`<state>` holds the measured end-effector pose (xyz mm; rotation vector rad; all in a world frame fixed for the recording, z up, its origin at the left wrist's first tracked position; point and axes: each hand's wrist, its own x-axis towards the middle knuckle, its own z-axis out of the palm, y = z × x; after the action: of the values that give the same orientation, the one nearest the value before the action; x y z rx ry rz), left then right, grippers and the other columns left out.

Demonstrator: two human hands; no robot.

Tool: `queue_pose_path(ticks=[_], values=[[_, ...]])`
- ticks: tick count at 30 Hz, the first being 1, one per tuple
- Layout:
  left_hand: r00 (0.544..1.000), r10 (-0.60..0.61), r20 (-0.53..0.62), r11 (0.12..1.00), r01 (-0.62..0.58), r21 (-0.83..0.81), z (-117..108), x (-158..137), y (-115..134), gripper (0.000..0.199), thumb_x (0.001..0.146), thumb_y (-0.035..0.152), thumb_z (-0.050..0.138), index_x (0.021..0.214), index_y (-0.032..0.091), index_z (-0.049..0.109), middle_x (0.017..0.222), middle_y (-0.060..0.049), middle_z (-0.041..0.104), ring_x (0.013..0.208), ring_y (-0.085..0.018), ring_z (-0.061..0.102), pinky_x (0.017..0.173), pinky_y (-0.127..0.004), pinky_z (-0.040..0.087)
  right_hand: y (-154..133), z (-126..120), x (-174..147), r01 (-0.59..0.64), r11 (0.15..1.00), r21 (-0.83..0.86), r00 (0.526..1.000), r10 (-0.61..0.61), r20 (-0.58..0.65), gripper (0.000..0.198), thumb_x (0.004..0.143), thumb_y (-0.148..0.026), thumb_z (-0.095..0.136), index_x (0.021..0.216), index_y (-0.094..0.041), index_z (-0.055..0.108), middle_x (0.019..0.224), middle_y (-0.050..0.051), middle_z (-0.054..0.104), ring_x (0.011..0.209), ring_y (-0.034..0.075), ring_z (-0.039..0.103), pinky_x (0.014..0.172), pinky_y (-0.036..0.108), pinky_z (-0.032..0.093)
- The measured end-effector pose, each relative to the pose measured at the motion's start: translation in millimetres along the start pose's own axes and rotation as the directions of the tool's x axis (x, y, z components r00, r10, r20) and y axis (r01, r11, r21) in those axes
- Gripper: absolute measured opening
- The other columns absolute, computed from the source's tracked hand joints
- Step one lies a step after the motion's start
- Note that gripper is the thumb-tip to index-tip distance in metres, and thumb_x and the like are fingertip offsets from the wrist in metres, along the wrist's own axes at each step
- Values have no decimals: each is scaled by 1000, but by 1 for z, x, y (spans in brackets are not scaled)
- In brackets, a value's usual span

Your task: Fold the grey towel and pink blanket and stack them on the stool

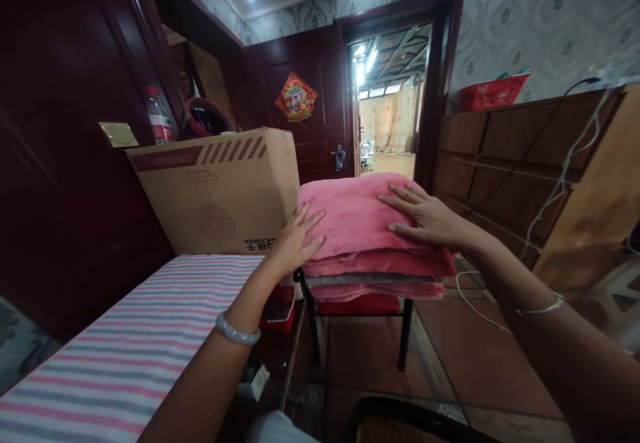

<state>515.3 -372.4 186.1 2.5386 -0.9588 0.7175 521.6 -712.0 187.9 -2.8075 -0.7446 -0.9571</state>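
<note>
- Nearest the camera: a dark curved object point(400, 416) with a black rim at the bottom edge; its nature cannot be determined
- Left foreground: a bed covered with a pink, white and grey striped sheet point(125, 343) extends toward the far wall
- Left forearm: carries a pale green jade-like bangle point(237, 331) at the wrist
- Right forearm: carries a thin silver bracelet point(543, 308) at the wrist
- Left hand point(295, 240): flat, fingers spread wide, resting against the left edge of the folded pink fleece blanket point(357, 220); it grips nothing
- Right hand point(425, 215): flat, palm down, fingers spread wide, pressing on the top right part of the blanket; it grips nothing
- Blanket position: folded in several layers, lying on a black metal-legged stool with a red seat point(360, 306), just beside the foot of the bed
- Floor: reddish-brown tiles point(475, 356); a white cable point(475, 306) runs across them to the right of the stool
- Behind the bed: a large brown cardboard box printed with a fan outline point(220, 190), touching the left side of the blanket
- Above the box: a clear plastic bottle with a red label point(159, 118) stands against the dark wood panelling
- Right side: a light brown wooden cabinet point(500, 156) with a red plastic basket point(493, 91) on top
- Farthest: a dark red wooden door point(300, 150) bearing a red diamond-shaped paper decoration point(297, 96), beside an open doorway point(390, 110)
</note>
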Motion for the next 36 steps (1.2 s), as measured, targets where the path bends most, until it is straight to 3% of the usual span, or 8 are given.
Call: queue_pose_path(ticks=[6, 11, 14, 18, 24, 28, 31, 36], values=[[997, 0, -77, 993, 9, 116, -6, -6, 8, 57, 93, 46, 55, 143, 19, 48, 160, -16, 31, 147, -33, 30, 115, -60, 30, -4, -7, -4, 28, 999, 27, 1000, -28, -4, 67, 93, -64, 45, 153, -35, 35, 162, 5, 28, 148, 36, 23, 113, 63, 30], [967, 245, -75, 923, -209, 323, -6, -10, 36, 65, 81, 36, 72, 140, 19, 51, 155, -16, 39, 146, -35, 29, 119, -63, 18, -28, -19, -20, 155, 988, 30, 986, -152, -67, 75, 86, -55, 61, 153, -33, 34, 161, 6, 28, 148, 37, 22, 113, 64, 28], [952, 286, -106, 932, -250, 263, 1, -1, 38, 49, 83, 11, 58, 131, 19, 59, 141, -12, 57, 133, -28, 49, 116, -53, 33, -34, -21, -22, 151, 982, 117, 983, -137, -123, 60, 88, -31, 55, 147, -29, 46, 151, 8, 47, 140, 32, 41, 109, 56, 39], [964, 163, -210, 986, -152, 69, 5, 10, 31, 41, 83, 5, 48, 118, 16, 66, 114, -9, 72, 106, -21, 66, 97, -41, 52, -36, -24, -21, 30, 970, 243, 984, 15, -180, 44, 92, -22, 42, 131, -25, 62, 113, 6, 73, 99, 24, 70, 84, 40, 56], [975, 52, -218, 999, -51, 10, 2, 12, 35, 36, 85, 9, 46, 113, 18, 67, 106, -7, 74, 99, -21, 68, 91, -38, 53, -60, -16, -26, 158, 975, 158, 939, -98, -329, 39, 90, -33, 55, 128, -24, 61, 128, 11, 64, 120, 30, 58, 97, 49, 49], [979, 19, -204, 1000, -22, -9, 2, 14, 37, 38, 85, 8, 44, 114, 17, 67, 107, -7, 74, 100, -22, 68, 91, -36, 52, -82, -3, -38, 165, 985, 58, 849, -112, -516, 15, 92, -25, 56, 99, -23, 69, 92, 6, 67, 84, 21, 61, 74, 35, 49], [978, 18, -207, 1000, -21, -11, 2, 15, 37, 37, 85, 8, 45, 113, 17, 67, 107, -7, 74, 100, -22, 68, 91, -36, 52, -95, 6, -42, 180, 982, -55, 880, -186, -437, 19, 95, -21, 51, 94, -22, 69, 83, 5, 64, 75, 19, 55, 68, 32, 44], [978, 36, -207, 999, -39, -11, 2, 15, 38, 33, 86, 9, 48, 112, 17, 67, 105, -7, 74, 100, -21, 68, 90, -36, 52, -102, 25, -31, -62, 983, -174, 923, -10, -385, 30, 92, -23, 52, 119, -22, 64, 113, 12, 62, 98, 30, 52, 79, 42, 44]])
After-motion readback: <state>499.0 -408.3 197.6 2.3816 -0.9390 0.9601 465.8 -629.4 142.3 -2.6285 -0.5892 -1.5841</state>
